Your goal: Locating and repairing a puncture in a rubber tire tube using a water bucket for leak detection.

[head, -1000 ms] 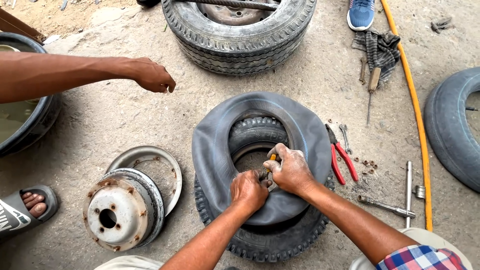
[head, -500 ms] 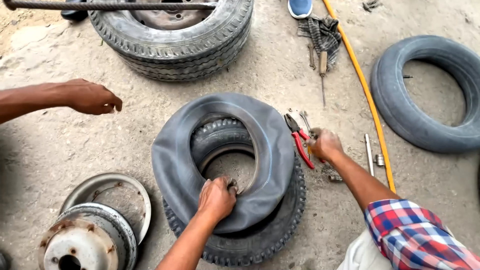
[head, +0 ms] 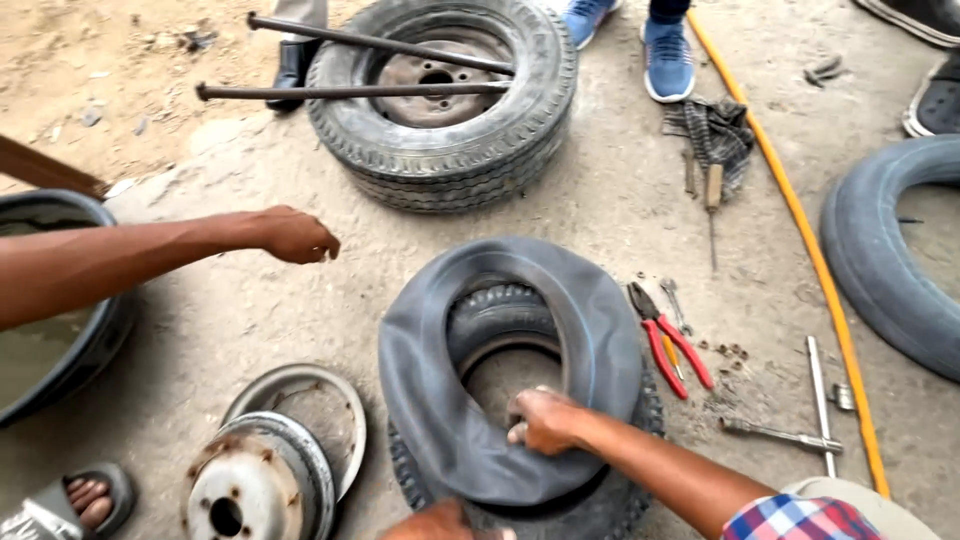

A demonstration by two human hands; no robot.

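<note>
A slack black inner tube lies draped over a small treaded tyre on the concrete. My right hand, on an arm with a plaid sleeve, has its fingers curled on the tube's inner edge at the near side of the hole. Only the top of my left hand shows at the bottom edge, close to the tube's near rim; its fingers are out of view. Red-handled pliers lie just right of the tube.
Another person's arm and hand reach in from the left. A wheel hub and rim rings lie at lower left, a dark basin far left. A large tyre with metal bars is behind, another tyre right, plus an orange hose and wrenches.
My right hand came back from beside the pliers to the tube's inner edge. My left hand dropped from the tube to the frame's bottom edge. The view shifted.
</note>
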